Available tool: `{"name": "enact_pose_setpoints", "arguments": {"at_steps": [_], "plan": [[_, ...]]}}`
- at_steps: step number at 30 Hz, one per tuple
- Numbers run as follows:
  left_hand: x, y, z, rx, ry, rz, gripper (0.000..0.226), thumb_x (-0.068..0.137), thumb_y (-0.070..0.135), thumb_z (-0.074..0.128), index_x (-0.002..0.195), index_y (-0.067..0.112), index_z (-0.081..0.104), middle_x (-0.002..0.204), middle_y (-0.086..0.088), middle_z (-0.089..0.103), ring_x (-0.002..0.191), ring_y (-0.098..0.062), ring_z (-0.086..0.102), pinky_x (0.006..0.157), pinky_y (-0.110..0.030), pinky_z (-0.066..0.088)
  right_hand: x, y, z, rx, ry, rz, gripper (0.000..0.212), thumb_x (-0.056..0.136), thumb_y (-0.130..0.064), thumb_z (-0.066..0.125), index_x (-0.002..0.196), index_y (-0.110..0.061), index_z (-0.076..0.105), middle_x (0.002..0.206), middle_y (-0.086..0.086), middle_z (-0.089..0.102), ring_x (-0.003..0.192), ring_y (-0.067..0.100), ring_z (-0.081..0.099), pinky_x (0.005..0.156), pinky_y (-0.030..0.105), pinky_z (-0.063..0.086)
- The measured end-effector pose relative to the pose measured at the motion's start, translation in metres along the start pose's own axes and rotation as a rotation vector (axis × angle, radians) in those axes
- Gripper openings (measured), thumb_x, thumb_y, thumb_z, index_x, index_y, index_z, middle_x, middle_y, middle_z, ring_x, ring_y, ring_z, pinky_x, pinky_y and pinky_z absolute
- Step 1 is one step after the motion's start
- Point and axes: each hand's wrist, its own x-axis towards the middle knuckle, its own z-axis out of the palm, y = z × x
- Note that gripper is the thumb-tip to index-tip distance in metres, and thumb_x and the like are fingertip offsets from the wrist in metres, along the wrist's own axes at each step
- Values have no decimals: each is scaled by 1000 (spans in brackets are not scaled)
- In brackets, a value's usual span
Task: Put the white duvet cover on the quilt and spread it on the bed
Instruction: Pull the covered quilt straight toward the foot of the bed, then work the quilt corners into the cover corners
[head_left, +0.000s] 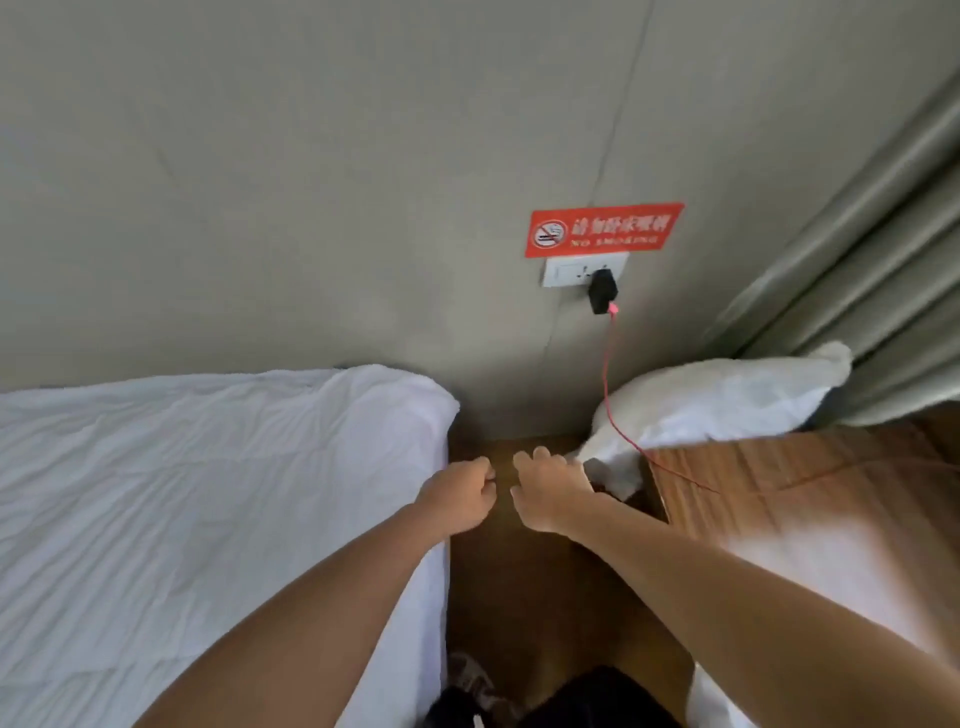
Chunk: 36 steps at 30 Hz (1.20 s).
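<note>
White, wrinkled, quilted bedding (208, 493) covers the bed on the left, up to the wall. A white bundle of cloth, like a pillow or folded cover (727, 400), lies on the wooden surface at the right, by the curtain. Both arms reach forward over the gap between the bed and that surface. My left hand (460, 496) is closed in a fist just off the bed's edge, with nothing visible in it. My right hand (550, 488) has loosely curled, parted fingers and hovers right beside the bundle's lower corner, holding nothing.
A wooden bedside surface (779, 499) stands at the right. A red cable (610, 395) hangs from a black charger (602, 291) in the wall socket and crosses the white bundle and the wood. Grey-green curtains (883, 270) hang at the far right. Dark floor fills the narrow gap.
</note>
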Motion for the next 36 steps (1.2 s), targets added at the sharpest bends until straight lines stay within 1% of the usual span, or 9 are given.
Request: {"name": "enact_pose_setpoints", "arguments": {"at_steps": [8,11,14,16,20,25,29,32,36], "plan": [[-26,187,63,110,-178,515,12,101,32,49,94,24,52,102,-4,70,98,-27,67,73,-33,46,-151,161,10,200,279,204,36,100,-38,48,133,-24,52,136,6,53,125,32,52,103,48,42],[-64,238,110,101,-334,599,33,100,45,50,124,26,62,126,3,66,117,-18,61,94,-36,50,-238,211,40,228,335,373,30,98,-43,50,117,-21,55,116,3,55,109,28,55,97,45,43],[-116,272,165,214,-551,699,71,93,68,47,151,27,37,153,1,43,139,-22,42,111,-43,40,-332,246,97,90,387,689,30,93,-40,59,112,-17,61,119,11,58,117,39,53,103,56,37],[-146,288,199,391,-543,718,97,85,84,41,160,28,12,166,-8,16,152,-30,18,120,-49,24,-390,258,132,93,377,843,36,89,-45,62,115,-19,61,127,14,54,125,43,46,107,64,31],[-174,313,245,474,-401,561,133,59,102,40,158,30,-11,166,-11,-15,154,-33,-11,119,-64,9,-471,265,192,320,293,840,79,86,-61,59,153,-42,21,161,4,17,144,39,22,107,62,33],[-169,326,249,382,-316,382,163,43,95,69,154,21,-24,166,-13,9,152,-36,17,118,-58,19,-503,266,228,633,315,1066,129,63,-78,70,154,-47,-16,164,-7,-12,151,44,-7,114,68,23],[-170,336,254,291,-486,229,141,49,70,88,157,13,18,149,-6,47,135,-28,48,108,-39,42,-496,269,228,665,382,1088,136,43,-77,72,152,-38,2,158,-10,15,142,40,24,108,62,35],[-183,332,259,223,-601,153,109,50,55,89,143,20,41,127,1,59,113,-21,58,90,-30,50,-485,272,224,526,241,999,128,43,-77,74,147,-28,21,152,-9,34,134,31,42,103,53,39],[-192,302,265,194,-523,190,80,50,58,78,120,28,53,103,9,65,99,-17,62,92,-37,54,-473,293,195,284,93,820,102,48,-81,75,129,-27,48,130,-1,54,121,28,52,100,47,41]]}}
